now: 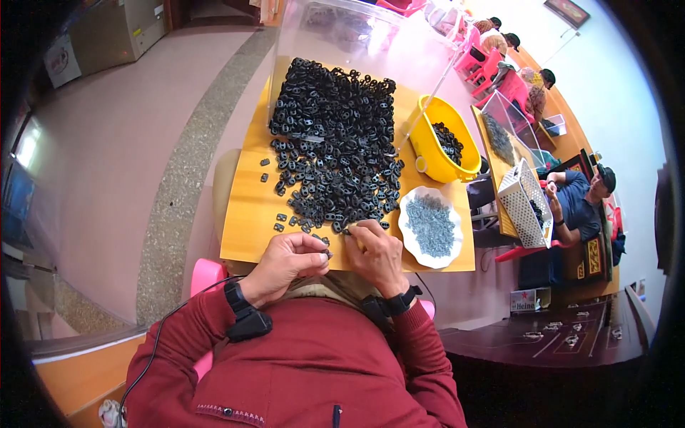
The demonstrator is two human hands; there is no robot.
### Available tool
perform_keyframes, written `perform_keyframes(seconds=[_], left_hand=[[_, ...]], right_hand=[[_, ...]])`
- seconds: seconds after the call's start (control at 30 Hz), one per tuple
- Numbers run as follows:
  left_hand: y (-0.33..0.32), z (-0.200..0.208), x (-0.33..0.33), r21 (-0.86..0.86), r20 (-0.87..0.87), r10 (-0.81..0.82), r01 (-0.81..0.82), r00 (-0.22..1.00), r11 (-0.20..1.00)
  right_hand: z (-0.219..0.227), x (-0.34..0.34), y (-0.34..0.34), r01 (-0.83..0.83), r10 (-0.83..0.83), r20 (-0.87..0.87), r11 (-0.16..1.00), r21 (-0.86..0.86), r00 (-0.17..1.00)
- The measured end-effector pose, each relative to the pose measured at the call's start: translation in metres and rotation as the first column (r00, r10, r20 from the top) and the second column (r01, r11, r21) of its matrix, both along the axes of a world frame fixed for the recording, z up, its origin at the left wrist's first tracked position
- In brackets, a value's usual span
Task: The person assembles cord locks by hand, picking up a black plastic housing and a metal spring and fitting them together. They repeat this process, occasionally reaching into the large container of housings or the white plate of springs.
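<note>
Near the front edge of the wooden table [246, 232], my left hand [282, 265] pinches a small dark piece [327, 253] between thumb and fingertips; it looks like one of the black two-hole cord-lock pieces. My right hand [378, 255] is closed, its fingers curled and the tips down at the near edge of the cord-lock pile [335, 171]. A black piece shows at those fingertips; the grip on it is partly hidden. Beside my right hand lies a white scalloped dish [407, 239] with many tiny grey parts, too small to tell apart.
The pile spills from a clear box [285, 36]. A yellow tub [428, 143] holding more black pieces stands right of it. Several loose pieces lie left of the pile. Rightward, a person [581, 203] sits by a white perforated basket [524, 200]; others sit farther back on pink chairs.
</note>
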State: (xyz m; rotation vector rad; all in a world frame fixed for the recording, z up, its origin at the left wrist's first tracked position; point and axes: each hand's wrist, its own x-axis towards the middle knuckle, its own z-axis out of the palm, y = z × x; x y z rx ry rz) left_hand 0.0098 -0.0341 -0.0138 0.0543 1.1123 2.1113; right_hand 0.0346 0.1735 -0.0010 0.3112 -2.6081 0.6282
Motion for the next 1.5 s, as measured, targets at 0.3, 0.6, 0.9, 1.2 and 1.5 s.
perform_keyframes(seconds=[0.3, 0.6, 0.9, 1.2, 1.5], left_hand=[[0.001, 0.001, 0.000, -0.001, 0.003, 0.014, -0.014, 1.000, 1.000], [0.000, 0.000, -0.001, 0.013, 0.016, 0.017, -0.017, 1.000, 1.000], [0.000, 0.001, -0.001, -0.016, 0.021, 0.022, -0.022, 1.000, 1.000], [0.001, 0.006, -0.003, -0.021, 0.049, 0.024, -0.023, 0.999, 1.000], [0.001, 0.007, -0.004, -0.022, 0.052, 0.016, -0.015, 0.999, 1.000]], right_hand=[[-0.009, -0.003, 0.003, -0.004, 0.014, 0.040, 0.973, -0.229, 0.999], [-0.014, 0.002, 0.002, 0.039, -0.027, 0.036, 0.925, -0.377, 0.999], [-0.015, 0.008, 0.004, 0.073, 0.088, 0.185, 0.692, -0.718, 0.979], [-0.014, 0.020, 0.003, 0.306, 0.322, 0.332, 0.128, -0.943, 0.887], [-0.017, 0.019, 0.007, 0.260, 0.354, 0.288, 0.127, -0.957, 0.890]])
